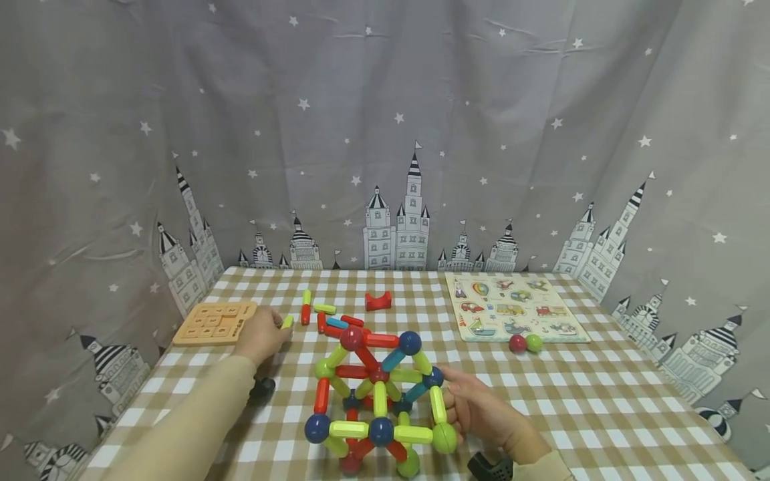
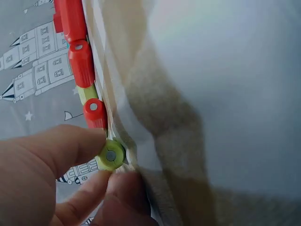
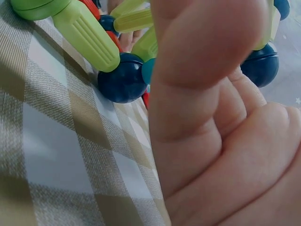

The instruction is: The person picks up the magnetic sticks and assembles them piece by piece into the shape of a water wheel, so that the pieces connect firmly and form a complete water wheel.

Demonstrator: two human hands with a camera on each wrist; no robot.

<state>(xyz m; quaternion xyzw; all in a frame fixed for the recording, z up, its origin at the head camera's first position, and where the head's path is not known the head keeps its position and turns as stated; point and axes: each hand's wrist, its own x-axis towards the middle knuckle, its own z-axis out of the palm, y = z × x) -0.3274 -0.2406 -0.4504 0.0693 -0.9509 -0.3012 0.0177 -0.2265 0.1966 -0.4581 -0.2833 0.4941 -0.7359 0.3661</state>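
My left hand pinches a yellow-green magnetic rod between thumb and fingers, low over the tablecloth; its round end faces the left wrist view. A magnetic ball-and-rod structure stands at the front middle, built of red, yellow-green and blue rods joined by balls. My right hand holds its right side, fingers bent around the dark blue ball there. In the right wrist view a large digit covers much of the structure, hiding the contact. A lower dark blue ball shows beside that digit.
Loose red rods and a blue rod lie behind the structure, near a red curved block. A wooden number puzzle is at left, a picture board at back right, with red and green balls before it.
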